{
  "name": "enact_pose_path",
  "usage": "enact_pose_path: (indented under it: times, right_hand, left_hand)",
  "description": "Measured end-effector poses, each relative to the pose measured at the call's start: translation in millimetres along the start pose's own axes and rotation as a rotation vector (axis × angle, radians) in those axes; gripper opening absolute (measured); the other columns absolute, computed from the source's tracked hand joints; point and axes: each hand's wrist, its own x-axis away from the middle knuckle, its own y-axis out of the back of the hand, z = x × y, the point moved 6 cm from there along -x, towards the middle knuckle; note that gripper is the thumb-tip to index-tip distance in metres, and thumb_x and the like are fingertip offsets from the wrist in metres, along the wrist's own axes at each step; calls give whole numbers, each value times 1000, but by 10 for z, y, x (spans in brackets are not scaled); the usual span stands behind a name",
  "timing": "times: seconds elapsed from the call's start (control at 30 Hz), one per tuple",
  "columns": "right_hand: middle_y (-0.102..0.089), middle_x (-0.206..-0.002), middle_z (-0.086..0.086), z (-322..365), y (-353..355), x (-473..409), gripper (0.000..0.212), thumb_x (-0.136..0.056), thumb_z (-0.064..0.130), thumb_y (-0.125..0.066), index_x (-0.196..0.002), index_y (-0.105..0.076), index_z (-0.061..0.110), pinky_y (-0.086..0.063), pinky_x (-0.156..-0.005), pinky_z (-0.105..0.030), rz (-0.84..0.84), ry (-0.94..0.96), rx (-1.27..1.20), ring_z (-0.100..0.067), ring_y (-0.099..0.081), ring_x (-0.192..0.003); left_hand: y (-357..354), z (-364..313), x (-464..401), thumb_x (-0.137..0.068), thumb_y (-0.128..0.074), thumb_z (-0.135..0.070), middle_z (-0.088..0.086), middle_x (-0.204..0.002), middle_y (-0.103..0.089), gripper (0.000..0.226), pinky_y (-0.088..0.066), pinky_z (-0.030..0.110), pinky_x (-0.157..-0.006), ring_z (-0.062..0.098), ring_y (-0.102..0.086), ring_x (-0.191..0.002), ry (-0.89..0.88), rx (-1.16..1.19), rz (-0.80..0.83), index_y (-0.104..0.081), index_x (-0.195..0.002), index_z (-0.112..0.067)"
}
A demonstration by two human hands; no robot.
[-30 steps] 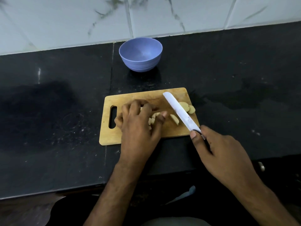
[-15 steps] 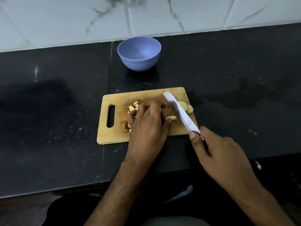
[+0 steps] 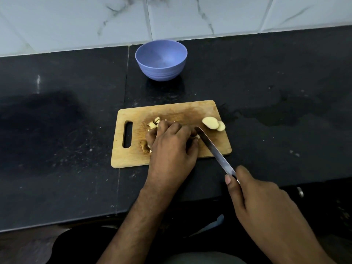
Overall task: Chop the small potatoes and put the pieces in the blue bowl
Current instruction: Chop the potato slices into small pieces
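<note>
Wooden cutting board [image 3: 213,145] lies on the black counter [image 3: 62,130], with the blue bowl [image 3: 161,60] well apart on the far side. Curled over the board's middle, the left hand [image 3: 172,147] covers whatever potato it pins; chopped pieces [image 3: 154,123] peek out past its fingertips. Two potato slices [image 3: 213,123] rest near the board's right edge. Gripping the handle, the right hand [image 3: 266,202] hides it entirely, and the knife [image 3: 215,151] tip disappears beside the left fingers.

My left hand [image 3: 171,143] now sits further right on the cutting board [image 3: 131,161], uncovering chopped potato pieces [image 3: 154,122] behind it. The knife [image 3: 215,151] blade lies lower, its tip beside my fingers, with two slices [image 3: 213,123] exposed.
</note>
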Motion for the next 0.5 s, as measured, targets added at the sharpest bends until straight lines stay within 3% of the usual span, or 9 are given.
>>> enact_pose_path:
  times: [0.27, 0.5]
  right_hand:
    - [-51, -69, 10, 137, 99, 12, 22, -99, 52, -12, -91, -24, 35, -29, -46, -16, 31, 21, 145, -3, -47, -53]
    - [-52, -68, 7, 114, 29, -118, 21, -101, 51, -18, -94, -30, 35, -41, -51, -21, 42, 30, 65, -4, -52, -57]
  left_hand:
    - [0, 1, -3, -89, -62, -38, -15, -99, -62, 18, -25, 45, -101, 13, -45, -112, 8, 4, 23, -66, -103, -28]
    - [7, -8, 0, -90, -63, -37, -15, -99, -63, 17, -19, 37, -97, 13, -45, -114, -7, 15, 19, -66, -105, -28]
